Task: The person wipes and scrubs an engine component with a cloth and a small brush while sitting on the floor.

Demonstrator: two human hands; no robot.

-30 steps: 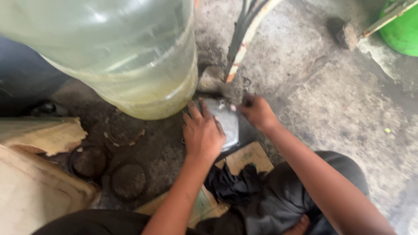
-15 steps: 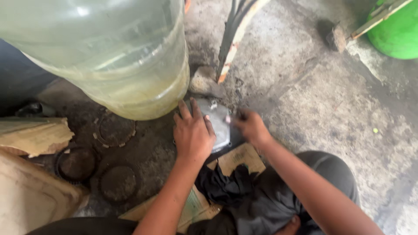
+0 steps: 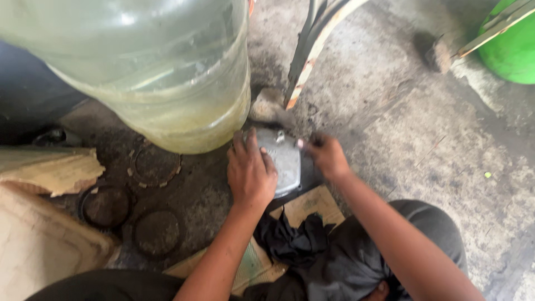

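Pressing flat on the grey metal cover [image 3: 284, 159], the left hand [image 3: 251, 173] has slid a little lower and leftward over it than a second ago, fingers spread, while the right hand [image 3: 327, 156] has closed in from the cover's far edge to pinch something small at its top right corner; what it grips I cannot tell. The cover lies on the floor [image 3: 390, 111], partly on cardboard [image 3: 309, 203], just beside one big clear jug [image 3: 150, 72]. I count three rings [image 3: 106, 205] on the floor left of it, one black rag [image 3: 295, 239], one green tub [image 3: 510, 47].
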